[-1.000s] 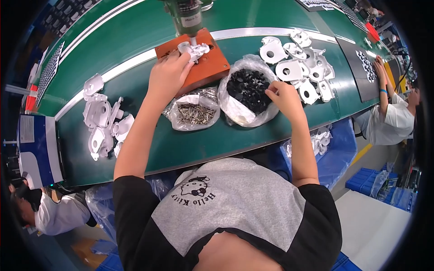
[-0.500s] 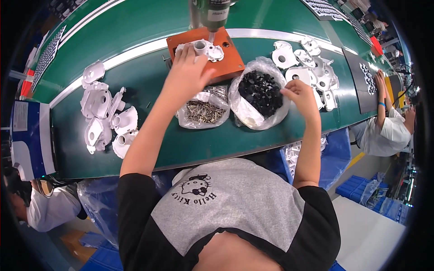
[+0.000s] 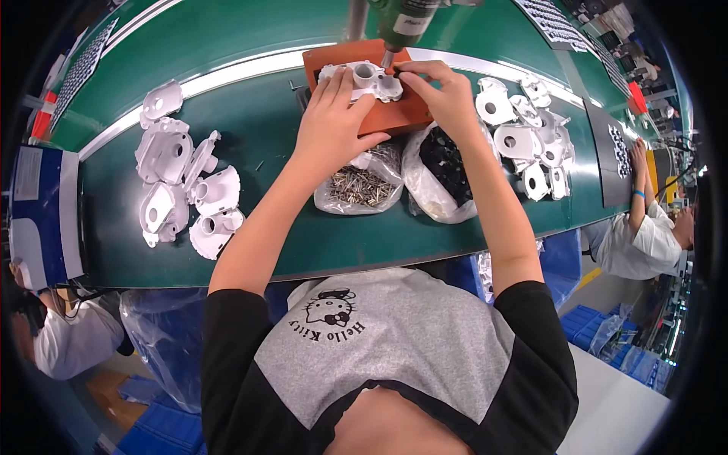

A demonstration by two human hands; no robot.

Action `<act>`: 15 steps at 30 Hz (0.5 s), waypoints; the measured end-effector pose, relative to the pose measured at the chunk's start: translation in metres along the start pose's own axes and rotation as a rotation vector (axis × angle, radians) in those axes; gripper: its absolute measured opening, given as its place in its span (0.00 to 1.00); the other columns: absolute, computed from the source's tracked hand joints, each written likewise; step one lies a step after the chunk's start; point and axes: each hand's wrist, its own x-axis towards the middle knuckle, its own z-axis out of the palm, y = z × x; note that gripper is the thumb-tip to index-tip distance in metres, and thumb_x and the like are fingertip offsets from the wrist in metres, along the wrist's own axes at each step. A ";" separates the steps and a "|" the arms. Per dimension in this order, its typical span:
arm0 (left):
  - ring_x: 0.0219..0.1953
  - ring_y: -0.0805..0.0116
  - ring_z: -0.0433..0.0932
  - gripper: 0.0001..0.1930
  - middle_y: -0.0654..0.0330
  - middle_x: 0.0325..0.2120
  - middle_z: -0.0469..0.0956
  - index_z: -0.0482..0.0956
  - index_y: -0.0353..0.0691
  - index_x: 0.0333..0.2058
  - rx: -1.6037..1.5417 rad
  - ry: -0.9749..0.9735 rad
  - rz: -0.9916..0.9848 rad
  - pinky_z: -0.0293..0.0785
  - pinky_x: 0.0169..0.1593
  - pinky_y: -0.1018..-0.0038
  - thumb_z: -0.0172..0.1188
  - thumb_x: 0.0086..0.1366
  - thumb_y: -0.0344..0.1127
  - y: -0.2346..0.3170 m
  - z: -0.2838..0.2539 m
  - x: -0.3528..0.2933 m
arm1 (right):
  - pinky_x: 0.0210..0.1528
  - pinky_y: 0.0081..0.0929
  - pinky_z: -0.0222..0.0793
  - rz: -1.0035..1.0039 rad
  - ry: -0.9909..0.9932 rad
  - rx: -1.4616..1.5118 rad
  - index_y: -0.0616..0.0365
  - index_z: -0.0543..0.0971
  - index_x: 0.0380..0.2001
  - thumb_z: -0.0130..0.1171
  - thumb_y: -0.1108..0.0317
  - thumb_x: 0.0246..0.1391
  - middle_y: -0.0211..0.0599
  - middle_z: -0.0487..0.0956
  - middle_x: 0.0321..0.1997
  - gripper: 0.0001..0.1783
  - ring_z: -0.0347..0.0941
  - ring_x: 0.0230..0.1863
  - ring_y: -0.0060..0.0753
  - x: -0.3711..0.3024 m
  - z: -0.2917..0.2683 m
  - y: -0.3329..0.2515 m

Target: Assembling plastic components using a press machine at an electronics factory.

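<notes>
A white plastic housing with round openings sits on an orange fixture block. My left hand lies over its left side, fingers stretched out on it and thumb apart. Over the housing's right end, my right hand pinches a small black piece, mostly hidden by the fingertips. Right above them is the tip of a green power screwdriver. Below the block lie a clear bag of screws and a clear bag of black parts, partly covered by my right forearm.
White housings are heaped on the green table at the left, with more white housings at the right. A blue and white machine stands at the left edge. Co-workers sit on both sides. A black mat holds small white parts.
My right hand has moved from beside the bag of black parts up to the housing, with a small black piece in its fingers. My left hand stays on the housing. The view has shifted slightly.
</notes>
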 end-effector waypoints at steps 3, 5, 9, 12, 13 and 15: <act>0.59 0.43 0.65 0.30 0.37 0.53 0.68 0.73 0.39 0.40 -0.017 0.030 0.009 0.59 0.63 0.54 0.71 0.45 0.53 -0.001 0.004 -0.001 | 0.44 0.24 0.71 -0.170 -0.037 -0.075 0.61 0.83 0.37 0.64 0.71 0.50 0.38 0.82 0.40 0.10 0.76 0.38 0.30 0.009 0.017 0.014; 0.59 0.44 0.66 0.31 0.37 0.53 0.68 0.72 0.38 0.41 -0.019 0.037 0.000 0.59 0.63 0.54 0.71 0.44 0.53 -0.001 0.004 -0.001 | 0.45 0.26 0.72 -0.131 -0.052 -0.085 0.60 0.83 0.36 0.65 0.73 0.47 0.37 0.82 0.40 0.10 0.76 0.41 0.32 0.008 0.019 0.015; 0.58 0.44 0.67 0.34 0.38 0.52 0.69 0.71 0.37 0.43 0.003 0.040 0.018 0.60 0.62 0.54 0.72 0.43 0.53 -0.001 0.002 -0.001 | 0.45 0.32 0.71 -0.322 -0.034 -0.260 0.57 0.85 0.33 0.65 0.69 0.45 0.36 0.82 0.37 0.10 0.73 0.42 0.38 0.010 0.023 0.017; 0.59 0.47 0.66 0.34 0.42 0.55 0.68 0.71 0.40 0.46 0.023 0.041 -0.005 0.61 0.62 0.55 0.71 0.44 0.55 -0.003 0.003 -0.001 | 0.47 0.35 0.69 -0.425 -0.055 -0.356 0.56 0.84 0.34 0.64 0.66 0.46 0.35 0.81 0.39 0.10 0.72 0.44 0.40 0.009 0.022 0.015; 0.59 0.47 0.66 0.34 0.42 0.55 0.68 0.71 0.40 0.46 0.022 0.039 -0.004 0.61 0.62 0.55 0.71 0.44 0.55 -0.002 0.004 -0.002 | 0.48 0.37 0.68 -0.468 -0.072 -0.405 0.56 0.84 0.35 0.63 0.64 0.48 0.35 0.80 0.41 0.11 0.71 0.45 0.41 0.008 0.021 0.013; 0.59 0.48 0.67 0.34 0.42 0.55 0.68 0.71 0.40 0.45 -0.004 0.054 -0.014 0.61 0.62 0.55 0.71 0.44 0.54 -0.002 0.004 -0.002 | 0.52 0.39 0.65 -0.451 -0.108 -0.464 0.56 0.83 0.39 0.61 0.62 0.50 0.36 0.79 0.46 0.14 0.70 0.48 0.42 0.001 0.018 0.010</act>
